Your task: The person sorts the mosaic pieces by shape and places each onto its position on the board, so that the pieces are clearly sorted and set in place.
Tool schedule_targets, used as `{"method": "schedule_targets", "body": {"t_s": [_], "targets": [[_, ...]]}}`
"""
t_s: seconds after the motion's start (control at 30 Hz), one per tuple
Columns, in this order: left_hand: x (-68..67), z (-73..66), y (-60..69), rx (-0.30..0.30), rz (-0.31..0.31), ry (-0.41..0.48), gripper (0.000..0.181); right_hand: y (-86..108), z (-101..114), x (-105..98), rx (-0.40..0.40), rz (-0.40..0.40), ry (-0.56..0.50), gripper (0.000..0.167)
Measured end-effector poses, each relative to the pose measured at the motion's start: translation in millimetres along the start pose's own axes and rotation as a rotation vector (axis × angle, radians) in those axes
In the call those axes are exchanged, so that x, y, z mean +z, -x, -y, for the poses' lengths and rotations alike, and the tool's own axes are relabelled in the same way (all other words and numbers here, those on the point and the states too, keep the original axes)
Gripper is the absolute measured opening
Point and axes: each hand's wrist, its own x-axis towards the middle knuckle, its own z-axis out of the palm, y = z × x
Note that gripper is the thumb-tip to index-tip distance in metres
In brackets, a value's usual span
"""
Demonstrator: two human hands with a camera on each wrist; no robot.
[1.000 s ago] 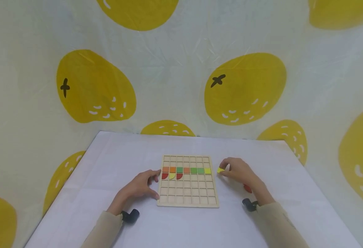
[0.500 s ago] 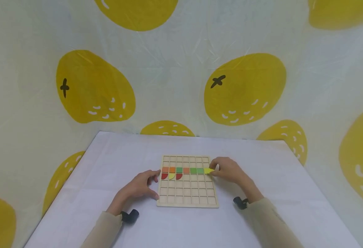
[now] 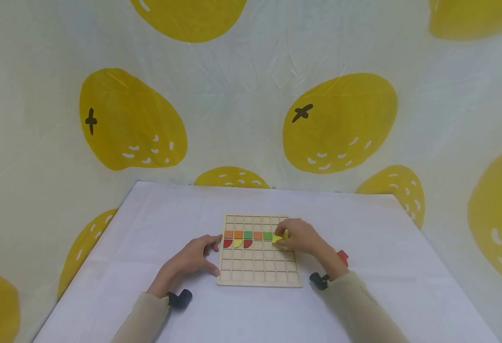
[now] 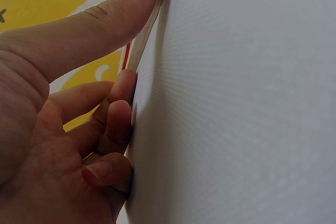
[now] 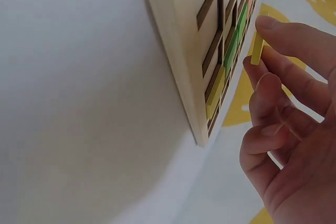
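A wooden grid board lies flat on the white table. My left hand rests at its left side, thumb and index finger touching the edge, as the left wrist view also shows. Above the board's right part, my right hand pinches a yellow tile between thumb and fingertips. In the right wrist view the tile appears edge-on and apart from the board. One row holds orange, green and yellow square tiles, among them an orange tile; my hand hides its right end. Below sit a yellow quarter-circle and two red ones.
A red piece lies on the table beside my right wrist, partly hidden by it. A curtain with yellow fruit prints hangs behind the table's far edge.
My right hand has carried the yellow tile leftward, from beside the board to over its right part. The red piece shows again beside the wrist. My left hand has stayed put.
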Motion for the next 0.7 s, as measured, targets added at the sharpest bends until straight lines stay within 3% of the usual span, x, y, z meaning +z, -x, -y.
{"method": "schedule_targets", "body": {"t_s": [0.17,0.7], "targets": [[-0.1,-0.3,0.6,-0.015,0.000,-0.006,0.105,-3.5,5.7,4.3,-0.033,-0.004,0.016,0.020],[-1.1,-0.2,1.4,-0.007,0.000,-0.013,0.105,-13.8,16.9,14.6,-0.030,0.044,0.060,0.018]]}}
